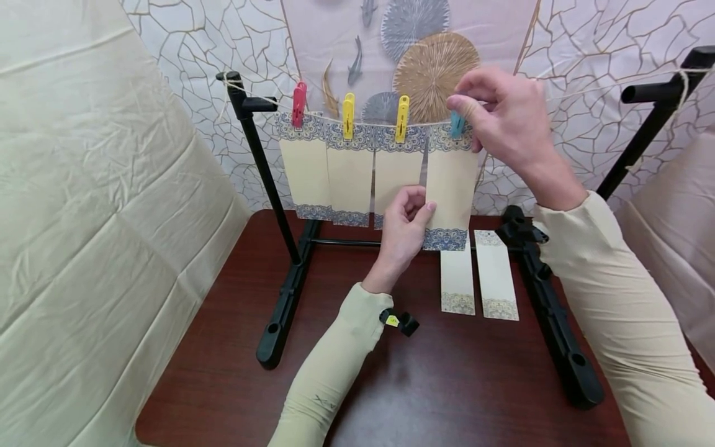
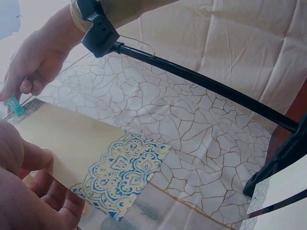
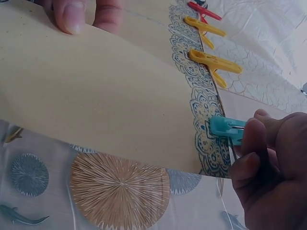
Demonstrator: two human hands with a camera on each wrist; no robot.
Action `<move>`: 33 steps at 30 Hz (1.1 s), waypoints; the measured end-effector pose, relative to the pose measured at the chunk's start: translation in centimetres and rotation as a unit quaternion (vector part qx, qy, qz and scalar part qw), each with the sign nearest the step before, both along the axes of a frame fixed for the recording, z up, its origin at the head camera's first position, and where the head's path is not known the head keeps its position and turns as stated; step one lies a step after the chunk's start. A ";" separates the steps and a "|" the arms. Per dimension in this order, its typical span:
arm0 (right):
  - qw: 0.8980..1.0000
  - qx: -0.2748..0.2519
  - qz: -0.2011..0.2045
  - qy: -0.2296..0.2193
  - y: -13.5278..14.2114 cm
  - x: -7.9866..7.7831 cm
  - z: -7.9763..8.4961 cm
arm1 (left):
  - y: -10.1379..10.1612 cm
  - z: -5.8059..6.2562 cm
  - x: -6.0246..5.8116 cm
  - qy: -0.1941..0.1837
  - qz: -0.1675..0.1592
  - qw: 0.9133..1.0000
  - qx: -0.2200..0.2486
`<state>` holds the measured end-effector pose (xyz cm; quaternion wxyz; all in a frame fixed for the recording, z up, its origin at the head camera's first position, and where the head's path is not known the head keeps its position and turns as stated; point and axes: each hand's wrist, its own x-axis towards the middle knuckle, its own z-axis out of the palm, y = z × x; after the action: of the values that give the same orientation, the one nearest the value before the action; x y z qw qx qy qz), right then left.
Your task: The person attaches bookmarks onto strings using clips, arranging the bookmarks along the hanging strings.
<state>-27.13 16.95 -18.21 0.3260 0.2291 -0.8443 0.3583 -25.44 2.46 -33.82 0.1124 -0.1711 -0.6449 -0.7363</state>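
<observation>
A cream card (image 1: pixel 449 186) with blue lace-patterned ends hangs at the right of a row on a string. My right hand (image 1: pixel 511 121) pinches the handles of a turquoise clothespin (image 3: pixel 223 127), which sits over the card's patterned top edge at the string. Lower down, my left hand (image 1: pixel 403 223) holds the left edge of the same card between thumb and fingers. To the left hang three similar cards, one under a red clothespin (image 1: pixel 299 102) and two under yellow clothespins, the nearer one (image 1: pixel 402 118) beside the turquoise one.
A black stand carries the string, with a left post (image 1: pixel 262 167) and a right post (image 1: pixel 634 139). Its feet rest on a dark red-brown table (image 1: pixel 447 379). Two narrow pale cards lie there, the right one (image 1: pixel 496 273) near the stand's right foot (image 1: pixel 558 335). Patterned cloth hangs behind.
</observation>
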 end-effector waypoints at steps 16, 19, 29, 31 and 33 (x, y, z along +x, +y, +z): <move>0.994 0.066 0.004 -0.084 0.0 0.5 0.8 | -0.1 -0.5 -0.1 -0.018 -0.003 1.000 0.010; 0.994 0.055 0.007 -0.090 0.2 0.7 0.9 | -0.1 -0.8 -0.1 -0.025 -0.007 1.000 0.011; 0.998 -0.002 0.020 -0.053 1.9 2.1 0.7 | -1.1 -2.3 -0.1 -0.060 -0.016 0.998 -0.008; 0.999 -0.002 0.021 -0.040 2.5 2.6 0.3 | -1.5 -2.6 0.0 -0.065 -0.018 0.998 -0.012; 1.000 0.006 0.014 -0.024 3.1 3.1 -0.1 | -1.9 -2.9 0.0 -0.067 -0.019 0.997 -0.016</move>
<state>-24.02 20.01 -18.35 0.2993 0.2336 -0.8507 0.3635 -25.45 0.59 -36.75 0.0521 -0.1357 -0.6597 -0.7374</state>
